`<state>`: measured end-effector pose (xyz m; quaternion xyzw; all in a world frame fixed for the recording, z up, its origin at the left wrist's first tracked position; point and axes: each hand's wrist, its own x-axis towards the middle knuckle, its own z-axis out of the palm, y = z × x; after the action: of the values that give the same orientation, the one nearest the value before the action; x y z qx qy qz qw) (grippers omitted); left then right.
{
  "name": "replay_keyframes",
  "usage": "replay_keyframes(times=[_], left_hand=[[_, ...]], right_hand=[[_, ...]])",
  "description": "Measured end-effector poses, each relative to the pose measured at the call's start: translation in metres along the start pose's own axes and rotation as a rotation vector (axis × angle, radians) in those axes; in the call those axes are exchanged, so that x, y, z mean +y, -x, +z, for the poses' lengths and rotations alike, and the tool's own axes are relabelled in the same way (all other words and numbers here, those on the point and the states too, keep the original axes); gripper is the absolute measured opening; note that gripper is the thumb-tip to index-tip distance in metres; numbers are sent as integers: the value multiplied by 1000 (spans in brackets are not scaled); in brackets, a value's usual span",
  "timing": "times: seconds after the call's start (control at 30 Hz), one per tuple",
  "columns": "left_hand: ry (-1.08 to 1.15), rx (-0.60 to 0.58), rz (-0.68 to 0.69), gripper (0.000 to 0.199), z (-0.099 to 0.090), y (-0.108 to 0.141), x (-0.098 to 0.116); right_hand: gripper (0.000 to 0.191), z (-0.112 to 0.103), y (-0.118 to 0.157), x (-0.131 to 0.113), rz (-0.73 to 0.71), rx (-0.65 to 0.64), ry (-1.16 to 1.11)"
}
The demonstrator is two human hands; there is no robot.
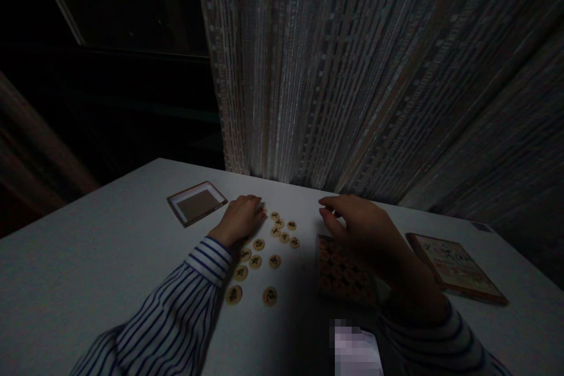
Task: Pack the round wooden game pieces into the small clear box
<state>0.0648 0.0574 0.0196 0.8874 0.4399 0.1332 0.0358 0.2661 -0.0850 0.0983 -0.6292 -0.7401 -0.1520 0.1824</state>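
Observation:
Several round wooden pieces with dark characters (270, 296) lie scattered on the white table. My left hand (241, 218) rests at their far left side, fingers curled around a round piece (264, 210) that shows at its fingertips. Over the far edge of a box filled with round pieces (343, 273) hovers my right hand (359, 223), its thumb and forefinger apart and nothing visible between them. Its other fingers are partly hidden, and the hand and forearm cover part of the box.
An open shallow box part (197, 204) lies at the back left of the table (110, 247). A flat box lid with a printed picture (458, 267) is on the right. Near the front edge is a blurred-out bright object (356, 352). Curtains hang behind.

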Motion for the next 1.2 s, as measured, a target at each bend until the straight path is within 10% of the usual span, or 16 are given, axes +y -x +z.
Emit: replay_keyframes(times=[0.3,0.8,1.2], left_hand=[[-64,-41,-3,24,11,-1,0],[16,8,-30,30,9,-1,2],[729,172,-71,21,-8,-3,15]], right_hand=[[29,17,-2,-10,-44,-361,103],[28,13,-1,-13,-46,-388,82],[27,11,-1,-14,-49,-389,73]])
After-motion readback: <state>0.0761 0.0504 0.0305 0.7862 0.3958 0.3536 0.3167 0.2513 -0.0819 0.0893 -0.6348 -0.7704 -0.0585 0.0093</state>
